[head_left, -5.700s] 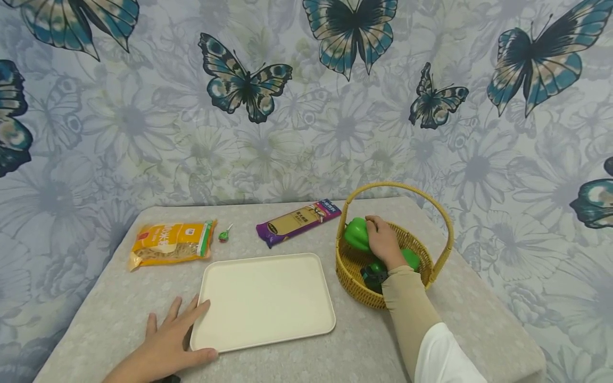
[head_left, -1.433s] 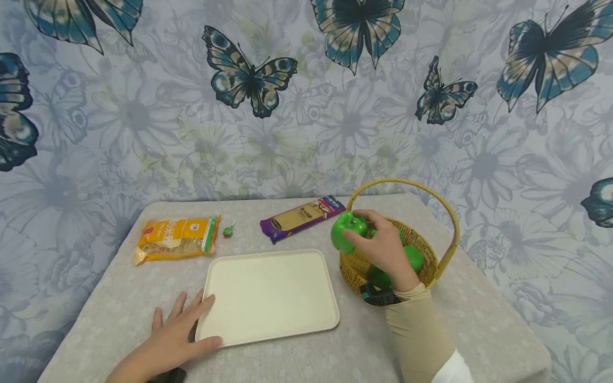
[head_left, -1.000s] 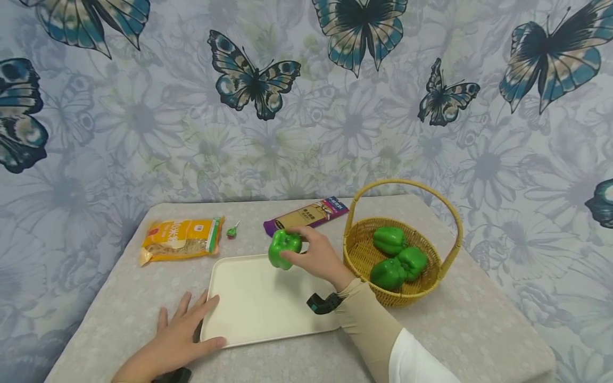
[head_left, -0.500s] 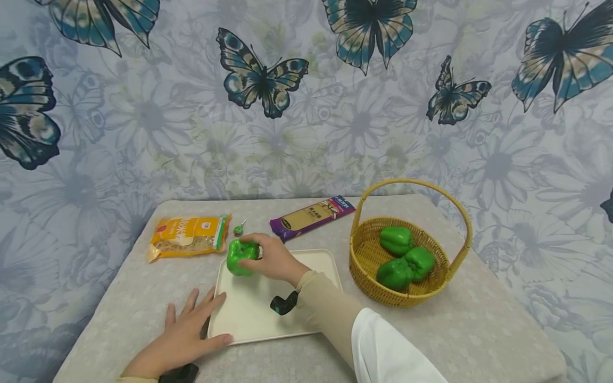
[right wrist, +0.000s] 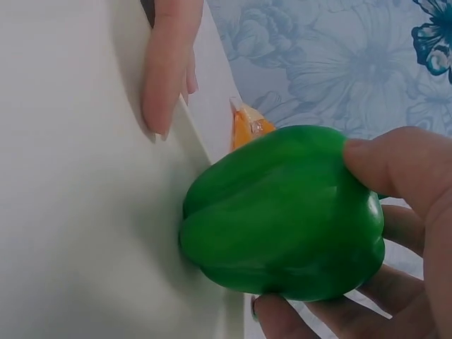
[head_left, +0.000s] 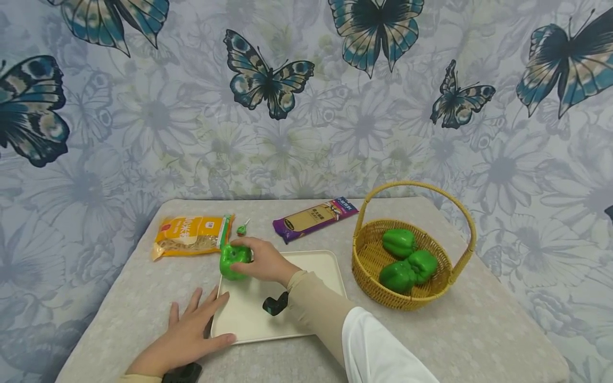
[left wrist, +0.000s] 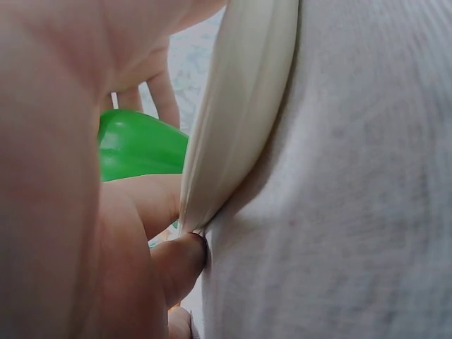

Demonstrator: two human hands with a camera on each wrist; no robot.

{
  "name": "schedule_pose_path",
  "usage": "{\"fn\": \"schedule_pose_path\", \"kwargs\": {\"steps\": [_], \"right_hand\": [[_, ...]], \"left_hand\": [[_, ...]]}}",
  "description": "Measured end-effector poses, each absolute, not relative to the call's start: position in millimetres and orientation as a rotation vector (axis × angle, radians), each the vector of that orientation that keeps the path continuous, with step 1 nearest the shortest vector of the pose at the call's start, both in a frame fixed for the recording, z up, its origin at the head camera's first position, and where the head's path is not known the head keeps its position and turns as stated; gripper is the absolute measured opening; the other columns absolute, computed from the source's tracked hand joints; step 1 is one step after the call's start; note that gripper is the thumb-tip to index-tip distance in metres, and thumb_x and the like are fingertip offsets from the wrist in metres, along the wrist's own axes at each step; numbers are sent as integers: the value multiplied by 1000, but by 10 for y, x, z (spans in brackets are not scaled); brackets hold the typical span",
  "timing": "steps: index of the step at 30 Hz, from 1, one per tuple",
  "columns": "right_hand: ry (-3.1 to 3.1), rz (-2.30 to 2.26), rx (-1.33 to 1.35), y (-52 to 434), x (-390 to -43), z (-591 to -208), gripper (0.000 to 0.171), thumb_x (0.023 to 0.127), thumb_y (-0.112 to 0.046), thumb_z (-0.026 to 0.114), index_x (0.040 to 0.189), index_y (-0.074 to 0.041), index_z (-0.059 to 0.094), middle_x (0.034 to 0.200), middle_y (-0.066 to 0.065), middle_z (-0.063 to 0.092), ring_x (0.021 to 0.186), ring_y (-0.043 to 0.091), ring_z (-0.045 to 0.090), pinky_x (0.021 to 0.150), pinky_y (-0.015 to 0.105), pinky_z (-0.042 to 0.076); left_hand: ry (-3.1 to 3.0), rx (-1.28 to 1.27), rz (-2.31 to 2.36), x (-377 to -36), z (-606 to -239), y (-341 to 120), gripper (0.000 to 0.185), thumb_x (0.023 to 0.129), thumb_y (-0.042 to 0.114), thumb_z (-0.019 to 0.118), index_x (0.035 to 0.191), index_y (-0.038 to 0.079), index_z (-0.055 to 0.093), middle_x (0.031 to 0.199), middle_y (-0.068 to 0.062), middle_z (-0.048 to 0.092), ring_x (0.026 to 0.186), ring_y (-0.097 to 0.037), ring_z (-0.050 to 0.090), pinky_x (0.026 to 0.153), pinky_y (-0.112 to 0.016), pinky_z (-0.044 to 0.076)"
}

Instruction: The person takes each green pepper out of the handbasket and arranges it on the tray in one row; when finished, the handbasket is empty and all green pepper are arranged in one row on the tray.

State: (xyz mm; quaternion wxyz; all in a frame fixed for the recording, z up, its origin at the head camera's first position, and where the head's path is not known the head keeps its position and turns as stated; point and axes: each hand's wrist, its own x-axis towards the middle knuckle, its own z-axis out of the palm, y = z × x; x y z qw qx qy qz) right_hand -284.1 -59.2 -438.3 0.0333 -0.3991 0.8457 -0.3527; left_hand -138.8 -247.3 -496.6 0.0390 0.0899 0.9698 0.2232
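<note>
- Head view, far left of the surface (head_left: 119, 298): a yellow packet (head_left: 190, 242) lies flat, and just right of it is a small green lollipop (head_left: 241, 229). Neither is touched.
- Near left: the left hand (head_left: 189, 332) lies flat with fingers spread and relaxed. Its fingertips rest against the near-left edge of the cream tray (head_left: 306, 319), and it grips nothing. The left wrist view shows a finger tucked against the tray's rim (left wrist: 240, 127).
- Far-left corner of the tray: the right hand (head_left: 261, 260) has its fingers and thumb curled round a green pepper (head_left: 232, 260). The right wrist view shows the pepper (right wrist: 282, 212) touching the tray (right wrist: 70, 212) close to its edge, with the thumb on top and the fingertips below. I judge that it is being set down but is not yet let go.
- Beyond the tray: a purple packet (head_left: 313, 218) lies flat on the surface, apart from both hands.
- Right: a wicker basket (head_left: 369, 266) with a hoop handle holds three more green peppers (head_left: 407, 260), bunched together.
- Progress, as I judge it: one pepper has reached the tray and three wait in the basket, so the work is at an early stage. Releasing this pepper comes before anything else.
</note>
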Motion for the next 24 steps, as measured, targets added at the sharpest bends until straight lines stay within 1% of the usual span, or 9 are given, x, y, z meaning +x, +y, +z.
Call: {"fn": "schedule_pose_path", "kwargs": {"steps": [2,6,9,12,15,17,21,24], "right_hand": [[2593,-1097,-1223,-598,-2840,-4394,56,84,-41,66,134,-23,48,136,-7,46,121,8,45,89,21,44],[2589,-1111,-1191,-610,-2833,-4420,58,84,-44,64,136,-25,46,138,-8,45,122,9,44,93,25,43],[2581,-1117,-1159,-602,-2816,-4431,59,84,-47,64,137,-29,43,139,-9,43,124,10,44,94,28,42],[2565,-1133,-1109,-566,-2804,-4404,64,83,-52,63,139,-35,38,142,-11,38,127,13,40,96,34,42],[2545,-1157,-1071,-503,-2799,-4358,67,80,-59,60,139,-42,33,144,-14,34,129,16,38,94,38,43],[2537,-1181,-1060,-398,-2800,-4311,66,80,-60,59,139,-45,32,144,-17,33,130,17,37,94,40,44],[2534,-1232,-1140,-94,-2803,-4166,61,85,-53,58,140,-35,37,141,-16,36,129,13,37,92,39,45],[2575,-1268,-1193,228,-2786,-4007,57,88,-49,57,138,-26,43,138,-14,41,126,11,41,92,38,45]], "left_hand": [[2972,277,690,-1385,-4966,-2476,89,72,74,54,142,22,39,152,-12,21,134,-50,6,87,-77,-8],[2975,281,700,-1372,-4961,-2477,88,72,74,55,142,22,39,152,-11,21,134,-50,7,87,-77,-7],[2981,279,686,-1359,-4957,-2472,89,72,75,54,142,22,39,152,-11,22,134,-50,7,87,-78,-6],[2969,277,689,-1367,-4947,-2471,89,72,75,54,142,22,39,152,-12,22,134,-50,6,87,-77,-7],[2956,261,679,-1383,-4938,-2469,90,71,76,53,142,22,39,151,-12,22,134,-50,6,87,-77,-8],[2946,254,668,-1406,-4933,-2447,92,71,77,52,143,22,38,151,-14,22,134,-50,5,87,-77,-9],[2928,240,651,-1434,-4934,-2429,94,70,78,51,143,21,37,151,-16,22,133,-52,4,86,-77,-10],[2905,246,674,-1433,-4949,-2446,92,71,76,53,143,21,37,150,-18,22,133,-52,3,85,-77,-11]]}}
